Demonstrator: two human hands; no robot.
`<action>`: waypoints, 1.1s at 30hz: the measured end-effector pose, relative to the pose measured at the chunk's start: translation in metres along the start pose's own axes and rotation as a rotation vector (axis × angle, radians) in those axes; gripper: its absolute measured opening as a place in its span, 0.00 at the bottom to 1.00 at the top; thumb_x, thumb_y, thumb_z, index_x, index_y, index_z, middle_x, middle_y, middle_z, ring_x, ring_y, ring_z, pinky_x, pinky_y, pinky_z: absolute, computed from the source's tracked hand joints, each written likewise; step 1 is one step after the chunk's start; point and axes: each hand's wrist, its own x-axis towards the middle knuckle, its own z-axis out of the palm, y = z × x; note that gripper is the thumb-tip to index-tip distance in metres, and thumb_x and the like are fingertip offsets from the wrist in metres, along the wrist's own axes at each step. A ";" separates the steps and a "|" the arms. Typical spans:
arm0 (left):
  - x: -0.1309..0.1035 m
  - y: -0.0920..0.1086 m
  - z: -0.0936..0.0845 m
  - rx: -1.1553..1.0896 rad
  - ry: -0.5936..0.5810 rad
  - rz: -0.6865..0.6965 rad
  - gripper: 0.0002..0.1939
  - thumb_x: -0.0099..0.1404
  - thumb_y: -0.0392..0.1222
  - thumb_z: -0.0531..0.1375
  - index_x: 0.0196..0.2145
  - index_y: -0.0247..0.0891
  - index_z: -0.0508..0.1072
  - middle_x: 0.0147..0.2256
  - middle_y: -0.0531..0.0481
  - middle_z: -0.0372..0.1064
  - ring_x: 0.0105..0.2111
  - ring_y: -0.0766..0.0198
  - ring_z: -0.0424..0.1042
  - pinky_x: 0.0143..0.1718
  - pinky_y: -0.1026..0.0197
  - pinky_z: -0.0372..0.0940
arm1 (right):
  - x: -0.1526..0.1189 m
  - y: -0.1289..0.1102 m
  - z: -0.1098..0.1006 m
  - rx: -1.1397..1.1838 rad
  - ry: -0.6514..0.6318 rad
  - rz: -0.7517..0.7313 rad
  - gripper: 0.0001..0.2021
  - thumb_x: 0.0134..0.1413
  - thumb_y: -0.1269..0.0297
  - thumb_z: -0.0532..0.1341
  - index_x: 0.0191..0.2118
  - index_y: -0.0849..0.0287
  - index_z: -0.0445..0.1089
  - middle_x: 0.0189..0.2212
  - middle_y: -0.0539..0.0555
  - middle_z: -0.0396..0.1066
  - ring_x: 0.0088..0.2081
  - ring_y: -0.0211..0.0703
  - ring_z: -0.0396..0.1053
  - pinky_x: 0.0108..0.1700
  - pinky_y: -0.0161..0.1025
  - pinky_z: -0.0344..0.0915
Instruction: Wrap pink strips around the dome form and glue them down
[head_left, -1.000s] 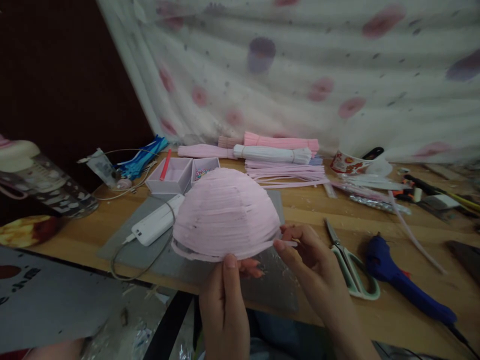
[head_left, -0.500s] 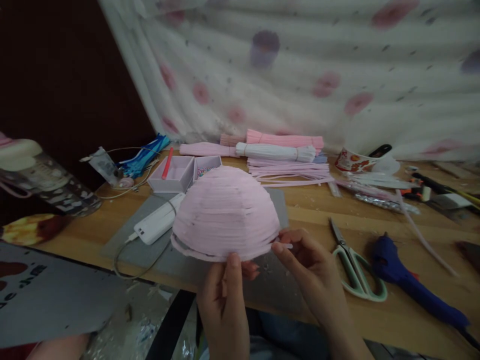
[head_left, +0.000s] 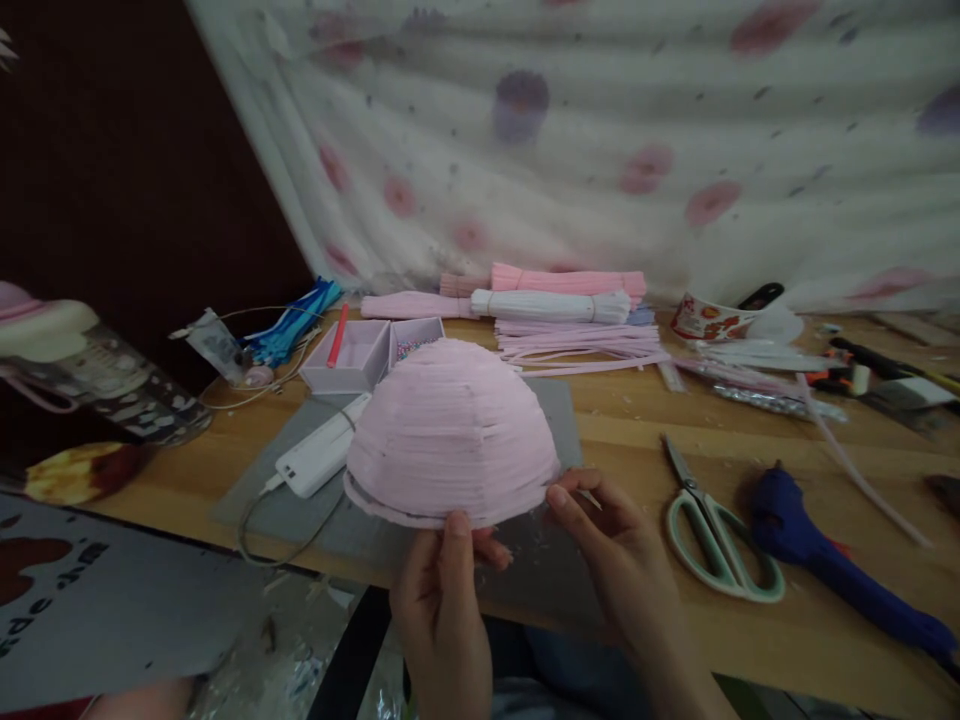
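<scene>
A pale pink dome built of layered strips is held up over the grey mat, its rim facing down toward me. My left hand grips the rim at the bottom middle, thumb on the outside and the other fingers partly hidden beneath. At the dome's lower right edge, my right hand pinches the rim between thumb and fingers. Along the lower left, a thin strip stands slightly apart from the dome, leaving a narrow gap.
Green-handled scissors and a blue glue gun lie at right. Behind the dome are a white power bank, an open box and strip bundles. A bottle stands left.
The loose strip end that stuck out at my right fingertips no longer shows. My left hand has shifted slightly left along the rim. The view has moved a little.
</scene>
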 end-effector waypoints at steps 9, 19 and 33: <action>-0.006 0.005 0.005 0.113 0.025 -0.006 0.23 0.60 0.63 0.64 0.22 0.41 0.77 0.20 0.51 0.74 0.23 0.61 0.73 0.30 0.62 0.67 | 0.005 0.000 -0.002 0.253 -0.085 0.328 0.17 0.36 0.54 0.79 0.22 0.58 0.74 0.21 0.50 0.75 0.24 0.33 0.70 0.28 0.27 0.67; -0.018 0.018 0.020 0.034 -0.136 -0.042 0.23 0.63 0.62 0.61 0.21 0.41 0.74 0.19 0.51 0.72 0.24 0.61 0.72 0.31 0.61 0.66 | -0.008 -0.015 -0.017 0.220 0.053 0.169 0.16 0.33 0.56 0.79 0.21 0.57 0.74 0.20 0.49 0.74 0.25 0.34 0.73 0.30 0.26 0.70; -0.007 0.017 0.026 0.136 -0.522 -0.118 0.26 0.61 0.60 0.64 0.14 0.41 0.67 0.11 0.56 0.59 0.11 0.69 0.61 0.14 0.65 0.56 | -0.037 -0.017 -0.031 0.143 0.451 -0.220 0.13 0.46 0.56 0.74 0.27 0.52 0.71 0.22 0.46 0.71 0.26 0.37 0.68 0.30 0.33 0.67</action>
